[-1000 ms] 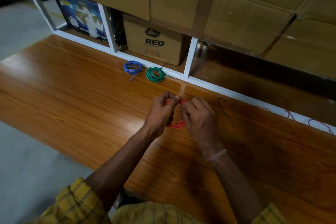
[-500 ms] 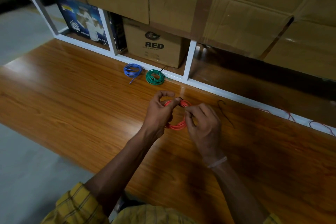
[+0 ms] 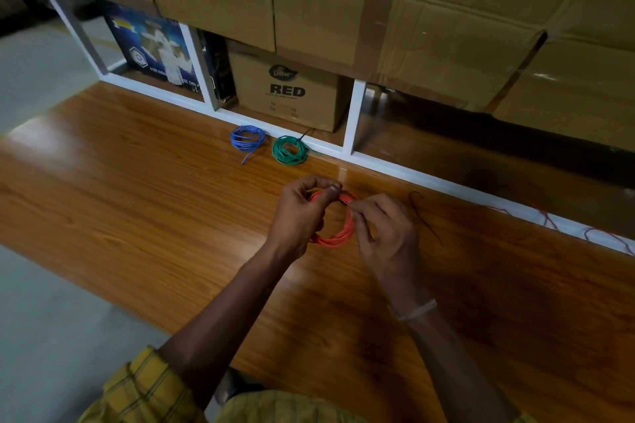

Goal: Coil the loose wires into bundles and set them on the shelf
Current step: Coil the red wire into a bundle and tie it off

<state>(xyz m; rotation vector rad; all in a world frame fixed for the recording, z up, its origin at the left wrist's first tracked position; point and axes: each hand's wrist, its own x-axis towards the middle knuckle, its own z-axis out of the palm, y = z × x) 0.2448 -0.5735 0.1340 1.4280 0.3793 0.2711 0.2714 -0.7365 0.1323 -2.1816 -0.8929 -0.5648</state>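
Nearest the camera, yellow checked sleeves (image 3: 144, 385) framed two forearms reaching over the wooden surface (image 3: 120, 216). The left hand (image 3: 299, 216) pinched the top of a red wire coil (image 3: 338, 233) between thumb and fingertips, while the right hand (image 3: 385, 233) pinched the coil's right side; the coil sat between both hands, just above the surface. A loose black wire (image 3: 424, 216) lay just right. Farther back, a blue coil (image 3: 247, 141) and a green coil (image 3: 289, 150) rested beside the white shelf frame (image 3: 350, 120), before a cardboard box (image 3: 288, 89).

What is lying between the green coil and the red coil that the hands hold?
Only bare wooden shelf in the head view; the green coil and red coil stay apart.
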